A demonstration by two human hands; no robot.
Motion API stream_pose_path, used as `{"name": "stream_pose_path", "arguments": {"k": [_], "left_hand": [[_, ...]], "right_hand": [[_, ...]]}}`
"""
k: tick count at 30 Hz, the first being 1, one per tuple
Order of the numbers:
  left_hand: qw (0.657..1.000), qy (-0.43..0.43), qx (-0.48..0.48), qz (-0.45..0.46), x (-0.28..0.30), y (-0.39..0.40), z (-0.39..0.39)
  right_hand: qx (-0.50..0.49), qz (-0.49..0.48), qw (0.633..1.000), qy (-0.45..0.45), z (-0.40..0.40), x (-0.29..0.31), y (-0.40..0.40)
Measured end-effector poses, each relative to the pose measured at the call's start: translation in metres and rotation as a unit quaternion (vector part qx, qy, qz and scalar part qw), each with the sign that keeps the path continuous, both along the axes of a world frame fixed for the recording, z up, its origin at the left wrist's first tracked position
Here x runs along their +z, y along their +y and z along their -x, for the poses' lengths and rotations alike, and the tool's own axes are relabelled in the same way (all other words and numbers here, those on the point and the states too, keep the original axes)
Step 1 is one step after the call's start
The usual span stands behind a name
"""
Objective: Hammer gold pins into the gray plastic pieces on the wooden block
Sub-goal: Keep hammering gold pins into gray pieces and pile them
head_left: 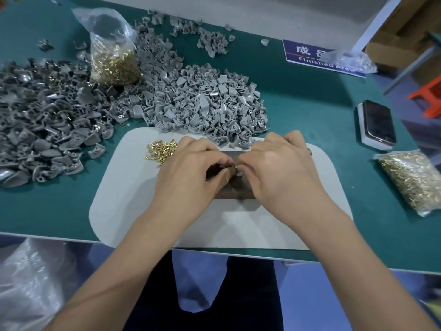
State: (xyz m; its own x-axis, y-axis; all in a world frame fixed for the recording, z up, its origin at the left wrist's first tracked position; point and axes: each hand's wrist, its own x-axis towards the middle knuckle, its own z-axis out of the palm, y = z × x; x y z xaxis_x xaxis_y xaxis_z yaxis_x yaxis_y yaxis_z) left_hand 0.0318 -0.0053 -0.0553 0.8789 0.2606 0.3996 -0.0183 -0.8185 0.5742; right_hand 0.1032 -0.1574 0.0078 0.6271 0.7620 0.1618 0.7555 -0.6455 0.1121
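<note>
Two hands: left hand (188, 168), right hand (274, 168) over one wooden block (235, 187).

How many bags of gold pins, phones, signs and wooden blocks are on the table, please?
Bags of gold pins: 2, one upright, one lying flat
Phones: 1
Signs: 1
Wooden blocks: 1
Total: 5

Bare white mat (133, 211) is left open in front of and left of the wooden block (235, 187). The far side is walled off by heaped gray plastic pieces (202, 101); loose gold pins (161, 150) are scattered far-left.
</note>
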Motion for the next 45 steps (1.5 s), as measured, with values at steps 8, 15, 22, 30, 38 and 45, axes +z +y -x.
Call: {"name": "stream_pose_path", "arguments": {"k": [8, 15, 22, 30, 38, 45], "left_hand": [[1.000, -0.009, 0.012, 0.023, -0.005, 0.000, 0.001], [0.999, -0.015, 0.010, 0.029, -0.004, -0.001, 0.000], [0.999, -0.008, 0.012, 0.038, -0.003, -0.001, 0.001], [0.999, -0.007, 0.011, 0.041, -0.002, -0.002, 0.002], [0.999, -0.003, 0.015, 0.039, -0.003, -0.001, 0.002], [1.000, 0.020, 0.023, 0.003, 0.007, -0.004, 0.005]], "right_hand": [[-0.006, -0.033, 0.998, 0.044, -0.002, -0.006, -0.003], [0.004, -0.023, 0.999, 0.022, 0.001, -0.002, 0.000], [0.025, -0.122, 0.992, 0.033, 0.000, -0.018, -0.010], [0.031, -0.197, 0.968, 0.152, -0.014, -0.022, -0.012], [-0.007, -0.223, 0.944, 0.241, -0.022, -0.024, -0.013], [-0.010, -0.280, 0.929, 0.243, -0.014, -0.031, -0.013]]}}
